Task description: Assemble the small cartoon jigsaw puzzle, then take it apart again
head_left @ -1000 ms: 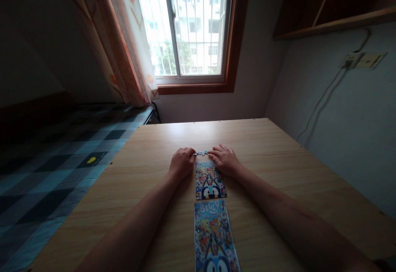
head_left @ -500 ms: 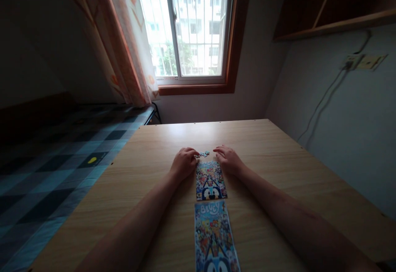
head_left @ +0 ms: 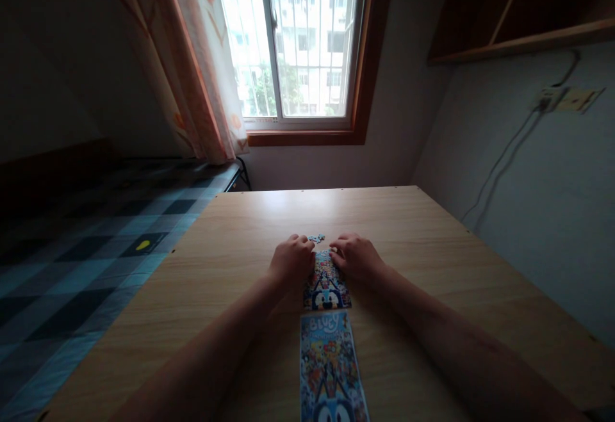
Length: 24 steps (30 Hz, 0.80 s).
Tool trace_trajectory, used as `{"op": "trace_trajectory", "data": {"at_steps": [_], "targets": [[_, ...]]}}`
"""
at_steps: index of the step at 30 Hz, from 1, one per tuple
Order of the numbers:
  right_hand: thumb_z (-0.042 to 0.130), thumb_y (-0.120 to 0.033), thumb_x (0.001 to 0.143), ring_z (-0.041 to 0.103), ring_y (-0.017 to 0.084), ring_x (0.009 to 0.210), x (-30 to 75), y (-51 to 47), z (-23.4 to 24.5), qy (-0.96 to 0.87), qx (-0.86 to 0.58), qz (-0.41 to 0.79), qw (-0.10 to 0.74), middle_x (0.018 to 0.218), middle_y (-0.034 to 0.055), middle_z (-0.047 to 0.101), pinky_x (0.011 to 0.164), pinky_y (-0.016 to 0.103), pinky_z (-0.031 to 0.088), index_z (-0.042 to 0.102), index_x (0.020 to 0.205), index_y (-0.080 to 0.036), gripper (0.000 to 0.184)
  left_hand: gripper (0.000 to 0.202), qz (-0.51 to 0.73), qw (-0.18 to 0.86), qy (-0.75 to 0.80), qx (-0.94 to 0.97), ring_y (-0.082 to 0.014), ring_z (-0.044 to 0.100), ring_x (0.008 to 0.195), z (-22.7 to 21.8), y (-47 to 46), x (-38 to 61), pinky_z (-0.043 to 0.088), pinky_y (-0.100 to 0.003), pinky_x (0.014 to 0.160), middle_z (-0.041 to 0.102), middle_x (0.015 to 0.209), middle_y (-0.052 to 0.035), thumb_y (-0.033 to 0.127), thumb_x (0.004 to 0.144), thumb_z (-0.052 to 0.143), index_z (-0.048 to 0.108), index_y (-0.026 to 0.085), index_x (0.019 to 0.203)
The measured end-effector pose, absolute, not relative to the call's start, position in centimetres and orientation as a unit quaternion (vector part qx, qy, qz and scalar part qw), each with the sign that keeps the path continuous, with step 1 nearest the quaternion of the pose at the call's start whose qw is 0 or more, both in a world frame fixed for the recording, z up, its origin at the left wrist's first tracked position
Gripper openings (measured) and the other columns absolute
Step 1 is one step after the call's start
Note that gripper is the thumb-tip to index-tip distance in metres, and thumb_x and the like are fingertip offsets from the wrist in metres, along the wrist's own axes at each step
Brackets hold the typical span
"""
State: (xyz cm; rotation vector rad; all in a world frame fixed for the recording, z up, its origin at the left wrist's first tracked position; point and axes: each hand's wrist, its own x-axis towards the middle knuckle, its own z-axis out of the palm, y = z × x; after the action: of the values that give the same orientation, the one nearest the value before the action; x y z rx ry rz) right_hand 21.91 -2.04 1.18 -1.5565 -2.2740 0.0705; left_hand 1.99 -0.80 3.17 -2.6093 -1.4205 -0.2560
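Observation:
My left hand (head_left: 293, 260) rests at the upper left of a jigsaw puzzle (head_left: 327, 289), its fingers curled over the edge and hiding that corner. From the other side, my right hand (head_left: 357, 258) meets the puzzle's upper right edge, thumb and fingers drawn together. Whatever either hand pinches is too small to make out. The puzzle shows a blue cartoon dog's face below a crowd of small figures. Just beyond it lie several loose puzzle pieces (head_left: 317, 239), close to my left fingertips. A printed picture sheet (head_left: 330, 364) with matching artwork and "BLUEY" lettering lies nearer to me.
The wooden table (head_left: 230, 230) reaches toward a wall with a barred window (head_left: 312, 57). On the left stands a bed with a checked cover (head_left: 96, 249). A cable (head_left: 500, 159) hangs from a socket on the right wall, below a wooden shelf (head_left: 528, 41).
My left hand has moved right, over the puzzle's upper left corner. My right hand has come slightly nearer, its fingers now curled onto the upper right edge. The view has shifted slightly.

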Motion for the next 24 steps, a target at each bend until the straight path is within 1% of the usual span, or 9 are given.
{"op": "trace_trajectory", "data": {"at_steps": [4,8,11,18,24], "targets": [[0.058,-0.036,0.092,0.063,0.02,0.089,21.81,-2.14,1.41,-0.814,-0.556,0.018,0.167,0.096,0.0069,0.07,0.078,0.028,0.045,0.075,0.094,-0.023,0.021,0.021,-0.061,0.073,-0.486,-0.869,-0.0259,0.063,0.09,3.23,-0.97,2.1,0.05,-0.035,0.072,0.068,0.095,-0.0115,0.026,0.092,0.051,0.069,0.017,0.089],[0.058,-0.031,0.091,0.063,0.02,0.087,21.66,-2.26,1.46,-0.812,-0.562,0.02,0.153,0.095,0.0072,0.069,0.077,0.027,0.044,0.074,0.089,-0.022,0.019,0.021,-0.044,0.069,-0.504,-0.86,-0.026,0.064,0.088,3.41,-1.04,2.2,0.05,-0.034,0.071,0.068,0.094,-0.0116,0.027,0.092,0.051,0.069,0.016,0.089],[0.057,-0.027,0.091,0.063,0.02,0.087,21.56,-2.36,1.42,-0.81,-0.566,0.025,0.151,0.095,0.0079,0.069,0.076,0.027,0.044,0.073,0.09,-0.021,0.017,0.019,-0.041,0.063,-0.513,-0.855,-0.0263,0.064,0.089,3.42,-1.05,2.34,0.051,-0.034,0.072,0.067,0.094,-0.012,0.025,0.091,0.051,0.068,0.016,0.09],[0.059,-0.024,0.09,0.063,0.019,0.095,21.72,-1.93,0.87,-0.801,-0.565,0.071,0.185,0.102,0.0075,0.067,0.085,0.025,0.045,0.075,0.101,-0.022,0.02,0.018,-0.051,0.061,-0.513,-0.855,-0.0251,0.063,0.091,3.32,-1.06,2.28,0.05,-0.032,0.073,0.066,0.096,-0.0109,0.028,0.093,0.051,0.066,0.018,0.091],[0.06,-0.022,0.089,0.063,0.017,0.094,21.92,-1.62,0.49,-0.8,-0.55,0.089,0.223,0.098,0.0062,0.067,0.087,0.024,0.045,0.077,0.099,-0.022,0.019,0.014,-0.07,0.055,-0.509,-0.856,-0.0257,0.063,0.091,3.07,-0.73,2.02,0.05,-0.034,0.072,0.064,0.097,-0.0104,0.027,0.091,0.054,0.065,0.018,0.092]]}}
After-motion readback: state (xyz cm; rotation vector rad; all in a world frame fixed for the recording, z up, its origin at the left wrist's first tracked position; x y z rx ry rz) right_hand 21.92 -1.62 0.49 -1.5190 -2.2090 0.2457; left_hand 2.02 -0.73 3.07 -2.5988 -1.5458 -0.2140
